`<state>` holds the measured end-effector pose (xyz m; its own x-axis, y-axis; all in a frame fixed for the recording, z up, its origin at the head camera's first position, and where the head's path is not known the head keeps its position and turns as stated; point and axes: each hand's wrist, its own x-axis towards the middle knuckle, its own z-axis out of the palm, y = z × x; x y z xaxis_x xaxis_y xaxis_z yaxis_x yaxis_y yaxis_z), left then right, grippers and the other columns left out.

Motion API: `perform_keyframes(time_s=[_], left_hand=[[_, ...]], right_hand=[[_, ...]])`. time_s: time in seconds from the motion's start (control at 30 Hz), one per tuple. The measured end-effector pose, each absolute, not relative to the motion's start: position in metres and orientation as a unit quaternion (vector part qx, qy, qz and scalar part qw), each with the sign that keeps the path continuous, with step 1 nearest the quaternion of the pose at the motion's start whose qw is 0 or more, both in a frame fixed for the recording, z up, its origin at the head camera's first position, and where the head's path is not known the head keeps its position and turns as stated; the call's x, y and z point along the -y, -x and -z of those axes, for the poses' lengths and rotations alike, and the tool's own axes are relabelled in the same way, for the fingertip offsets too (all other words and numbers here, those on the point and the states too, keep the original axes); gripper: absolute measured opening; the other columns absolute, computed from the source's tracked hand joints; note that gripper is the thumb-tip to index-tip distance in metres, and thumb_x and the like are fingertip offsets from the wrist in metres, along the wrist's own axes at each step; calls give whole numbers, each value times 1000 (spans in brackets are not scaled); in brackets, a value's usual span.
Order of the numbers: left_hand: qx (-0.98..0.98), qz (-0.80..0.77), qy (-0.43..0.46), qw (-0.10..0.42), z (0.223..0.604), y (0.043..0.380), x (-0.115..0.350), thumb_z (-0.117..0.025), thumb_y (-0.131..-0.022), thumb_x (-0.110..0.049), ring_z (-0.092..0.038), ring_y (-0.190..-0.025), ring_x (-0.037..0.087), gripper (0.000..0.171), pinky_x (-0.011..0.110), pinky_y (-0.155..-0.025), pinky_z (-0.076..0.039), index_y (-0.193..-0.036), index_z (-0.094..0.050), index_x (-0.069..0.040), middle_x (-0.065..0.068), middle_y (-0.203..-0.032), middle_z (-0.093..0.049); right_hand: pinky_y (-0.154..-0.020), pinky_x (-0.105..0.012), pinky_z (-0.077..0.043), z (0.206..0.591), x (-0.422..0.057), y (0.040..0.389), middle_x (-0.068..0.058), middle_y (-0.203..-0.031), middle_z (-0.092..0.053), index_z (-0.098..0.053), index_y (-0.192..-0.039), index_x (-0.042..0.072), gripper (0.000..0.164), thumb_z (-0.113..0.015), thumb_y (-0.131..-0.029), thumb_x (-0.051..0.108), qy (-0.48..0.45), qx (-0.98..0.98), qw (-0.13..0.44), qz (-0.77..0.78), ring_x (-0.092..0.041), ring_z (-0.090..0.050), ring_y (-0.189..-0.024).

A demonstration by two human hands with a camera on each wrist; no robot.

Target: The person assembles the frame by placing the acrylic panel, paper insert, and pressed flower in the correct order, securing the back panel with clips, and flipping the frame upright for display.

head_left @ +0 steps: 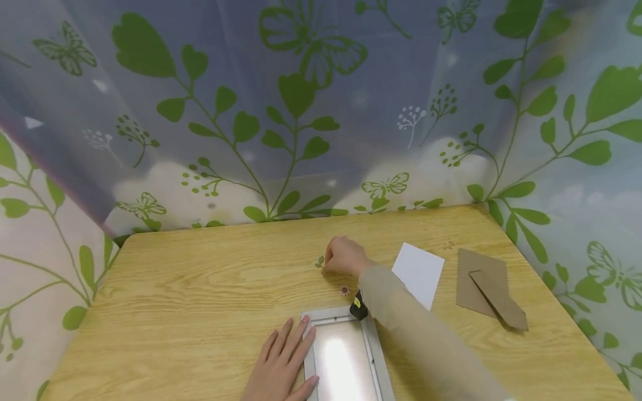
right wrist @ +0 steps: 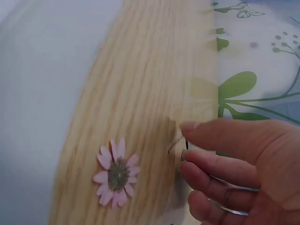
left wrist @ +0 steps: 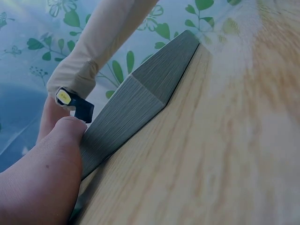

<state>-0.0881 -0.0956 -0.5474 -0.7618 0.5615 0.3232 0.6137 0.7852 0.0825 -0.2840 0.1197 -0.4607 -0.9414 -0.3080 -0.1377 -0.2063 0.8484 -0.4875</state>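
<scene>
My right hand [head_left: 346,256] is over the far middle of the table, thumb and forefinger brought together. Between their tips they pinch a small leaf sprig [head_left: 319,261], whose thin brown stem [right wrist: 175,144] juts out in the right wrist view. A pressed pink daisy [right wrist: 117,175] lies on the wood just nearer to me. My left hand [head_left: 281,356] rests with fingers straight along the left side of a silver picture frame [head_left: 381,367], its pane shiny with reflected light. In the left wrist view, the frame's brushed side [left wrist: 126,117] rises beside the thumb.
Right of my forearm lies a white card [head_left: 418,270]. Beyond it is a brown backing board [head_left: 473,278] with a folded stand flap. A black wrist camera [head_left: 358,307] overlaps the frame's top corner. Leaf-patterned curtains [head_left: 225,184] enclose the wooden table [head_left: 200,289].
</scene>
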Motion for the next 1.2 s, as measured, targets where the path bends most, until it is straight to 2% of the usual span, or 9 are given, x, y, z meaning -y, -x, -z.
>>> perform_keyframes(time_s=[0.13,0.37,0.57,0.63,0.7,0.87,0.97,1.1,1.2], left_hand=[[931,93,320,149,549,88,96,-39,-97,-64,-28,-146,33,78,47,-110,-18,-159,-26,-19,1,-166,-15],[929,101,324,150,549,87,95,-37,-97,-65,-29,-145,34,78,52,-107,-29,-159,-25,-19,1,-166,-15],[929,107,324,142,548,87,95,-37,-98,-63,-27,-146,34,77,54,-108,-30,-159,-24,-18,2,-166,-15],[929,112,324,141,547,87,95,-37,-98,-62,-26,-147,34,76,55,-107,-31,-159,-25,-18,2,-166,-15],[928,117,324,139,546,87,95,-38,-98,-62,-25,-147,34,76,55,-107,-31,-158,-26,-18,2,-166,-15],[930,122,323,128,546,88,95,-38,-99,-61,-23,-148,33,75,55,-108,-30,-159,-26,-18,1,-166,-13],[930,125,322,124,546,88,95,-39,-99,-60,-23,-148,34,75,56,-107,-32,-159,-25,-18,1,-166,-13],[930,129,321,123,546,88,95,-40,-99,-59,-23,-148,33,74,58,-107,-33,-159,-25,-18,0,-166,-13],[930,129,321,124,547,87,95,-40,-99,-59,-23,-148,34,74,58,-106,-34,-158,-26,-18,1,-166,-13]], right_hand=[[-63,-35,-50,462,-116,283,6,-73,-62,-67,-67,16,18,-82,-76,16,138,-966,91,200,-14,-57,-68],[-56,-35,-50,462,-108,276,3,-67,-63,-59,-62,15,23,-71,-79,5,163,-978,55,120,-13,-52,-59],[-72,-41,-56,461,-103,273,-3,-84,-70,-72,-87,10,7,-73,-89,16,162,-981,76,73,-19,-65,-77],[-76,-43,-56,461,-102,274,-5,-92,-71,-73,-96,9,10,-72,-90,18,164,-981,83,66,-22,-67,-84],[-77,-45,-56,462,-103,275,-6,-94,-72,-74,-98,8,11,-71,-90,15,167,-980,81,66,-24,-68,-87],[-73,-45,-56,459,-108,277,-6,-86,-69,-69,-83,8,4,-68,-85,4,175,-980,66,75,-22,-65,-81],[-66,-41,-55,452,-111,277,-2,-72,-62,-59,-68,11,20,-68,-84,2,182,-978,61,81,-17,-58,-69],[-55,-33,-42,442,-115,274,5,-52,-38,-40,-53,16,41,-61,-82,-5,195,-974,51,99,-12,-37,-55],[-50,-29,-30,432,-118,268,6,-49,-22,-32,-50,18,45,-54,-77,-9,211,-969,45,118,-11,-24,-51]])
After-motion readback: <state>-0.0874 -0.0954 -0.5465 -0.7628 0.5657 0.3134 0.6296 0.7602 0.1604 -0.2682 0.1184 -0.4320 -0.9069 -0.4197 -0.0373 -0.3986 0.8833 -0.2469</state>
